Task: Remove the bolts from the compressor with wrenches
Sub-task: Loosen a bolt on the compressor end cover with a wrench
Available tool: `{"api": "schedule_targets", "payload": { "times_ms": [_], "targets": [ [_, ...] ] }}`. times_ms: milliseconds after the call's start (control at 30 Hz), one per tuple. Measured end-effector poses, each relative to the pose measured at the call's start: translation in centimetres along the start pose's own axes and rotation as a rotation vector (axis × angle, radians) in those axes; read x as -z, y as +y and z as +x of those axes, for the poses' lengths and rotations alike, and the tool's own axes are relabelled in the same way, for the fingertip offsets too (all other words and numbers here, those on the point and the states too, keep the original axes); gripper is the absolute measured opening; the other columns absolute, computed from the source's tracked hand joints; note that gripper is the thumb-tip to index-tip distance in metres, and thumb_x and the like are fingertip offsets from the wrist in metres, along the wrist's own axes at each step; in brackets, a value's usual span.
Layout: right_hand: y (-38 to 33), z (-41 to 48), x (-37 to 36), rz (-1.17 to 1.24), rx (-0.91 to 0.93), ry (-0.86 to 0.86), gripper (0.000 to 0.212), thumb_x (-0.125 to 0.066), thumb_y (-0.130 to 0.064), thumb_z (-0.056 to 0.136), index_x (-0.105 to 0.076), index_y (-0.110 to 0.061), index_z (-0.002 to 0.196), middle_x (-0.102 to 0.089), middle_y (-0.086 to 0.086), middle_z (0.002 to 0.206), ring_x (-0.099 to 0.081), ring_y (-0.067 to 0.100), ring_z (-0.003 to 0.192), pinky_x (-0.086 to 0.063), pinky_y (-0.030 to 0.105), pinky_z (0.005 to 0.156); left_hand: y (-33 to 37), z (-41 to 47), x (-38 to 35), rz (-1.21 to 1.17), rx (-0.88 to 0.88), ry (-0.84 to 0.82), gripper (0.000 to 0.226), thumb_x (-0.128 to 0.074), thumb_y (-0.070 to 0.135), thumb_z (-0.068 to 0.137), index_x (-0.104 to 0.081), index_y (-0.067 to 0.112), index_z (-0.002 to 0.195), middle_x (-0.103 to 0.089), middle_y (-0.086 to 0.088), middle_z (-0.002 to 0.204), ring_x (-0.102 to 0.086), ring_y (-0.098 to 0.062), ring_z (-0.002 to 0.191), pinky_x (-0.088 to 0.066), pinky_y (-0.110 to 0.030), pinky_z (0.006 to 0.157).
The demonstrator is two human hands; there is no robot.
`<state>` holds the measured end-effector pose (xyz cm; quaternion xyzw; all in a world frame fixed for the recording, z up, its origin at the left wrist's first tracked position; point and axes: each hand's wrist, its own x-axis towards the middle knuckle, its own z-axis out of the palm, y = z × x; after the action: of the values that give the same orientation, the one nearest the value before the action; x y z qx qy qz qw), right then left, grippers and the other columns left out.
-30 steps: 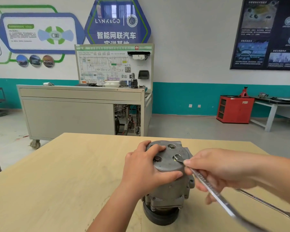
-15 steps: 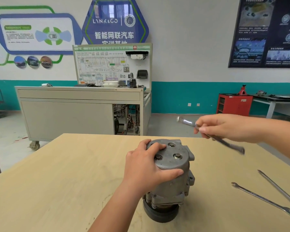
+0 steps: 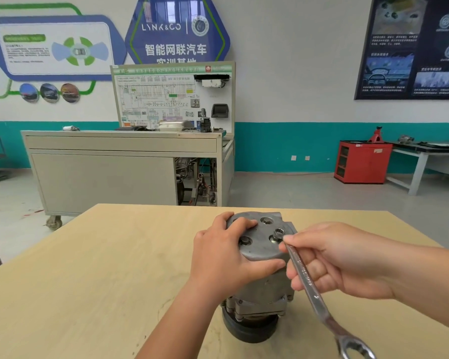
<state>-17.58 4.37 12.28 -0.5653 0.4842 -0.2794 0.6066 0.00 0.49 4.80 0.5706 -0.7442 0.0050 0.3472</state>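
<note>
A grey metal compressor (image 3: 262, 278) stands upright on its black pulley on the wooden table (image 3: 88, 281). Its flat top plate carries three visible bolts; one bolt (image 3: 266, 220) sits at the back, another (image 3: 245, 240) near my left fingers. My left hand (image 3: 226, 257) grips the top plate from the left, thumb along the front edge. My right hand (image 3: 332, 260) holds a steel combination wrench (image 3: 309, 283), whose ring end sits at the right-hand bolt (image 3: 277, 235). The wrench's open end points toward me at the bottom edge.
Beyond the table's far edge stand a beige training bench on castors (image 3: 125, 169) with a wiring panel, a red cabinet (image 3: 362, 161) and a white-legged workbench (image 3: 430, 156). My right arm covers the table's right side.
My right hand came down from above the table with the wrench and set its ring end at the right-hand bolt. The left hand kept its grip on the compressor.
</note>
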Motion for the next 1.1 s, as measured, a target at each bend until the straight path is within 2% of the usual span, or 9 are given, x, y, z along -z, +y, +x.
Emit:
{"api": "schedule_targets", "payload": {
  "times_ms": [300,500,833,1100],
  "targets": [
    [-0.4,0.3,0.8,-0.179,-0.059,-0.058,0.026,-0.040,-0.023,0.100,-0.055,-0.002,0.094,-0.065,0.011,0.054,-0.064,0.018,0.044,-0.047,0.019,0.037,0.1,-0.1,0.0,0.009,-0.016,0.013,0.094,-0.032,0.093,0.043,-0.051,0.045,0.122,-0.040,0.014,0.134,-0.038,-0.004,0.127,-0.028,-0.030,0.095],
    [-1.3,0.2,1.8,-0.346,-0.200,-0.168,0.028,-0.038,-0.033,0.099,-0.050,-0.009,0.090,-0.066,0.010,0.059,-0.067,0.019,0.050,-0.053,0.022,0.044,0.1,-0.1,0.3,-0.028,-0.022,-0.004,0.093,-0.036,0.092,0.043,-0.052,0.044,0.122,-0.041,0.016,0.132,-0.039,-0.003,0.125,-0.029,-0.029,0.098],
    [-2.6,0.4,2.1,-0.446,-0.138,-0.097,0.027,-0.040,-0.032,0.099,-0.054,-0.010,0.093,-0.058,0.002,0.048,-0.056,0.009,0.037,-0.042,0.015,0.035,0.0,-0.1,0.3,-0.029,-0.021,-0.003,0.092,-0.037,0.091,0.044,-0.052,0.045,0.122,-0.042,0.017,0.132,-0.040,-0.006,0.126,-0.030,-0.031,0.099],
    [-3.0,0.0,2.2,-0.581,-0.109,-0.083,0.031,-0.034,-0.032,0.101,-0.056,-0.010,0.099,-0.056,-0.002,0.047,-0.053,0.007,0.036,-0.041,0.015,0.036,-0.1,-0.2,0.2,-0.013,-0.006,-0.001,0.093,-0.035,0.093,0.044,-0.050,0.046,0.123,-0.040,0.016,0.133,-0.039,-0.006,0.126,-0.031,-0.032,0.100]
  ]
}}
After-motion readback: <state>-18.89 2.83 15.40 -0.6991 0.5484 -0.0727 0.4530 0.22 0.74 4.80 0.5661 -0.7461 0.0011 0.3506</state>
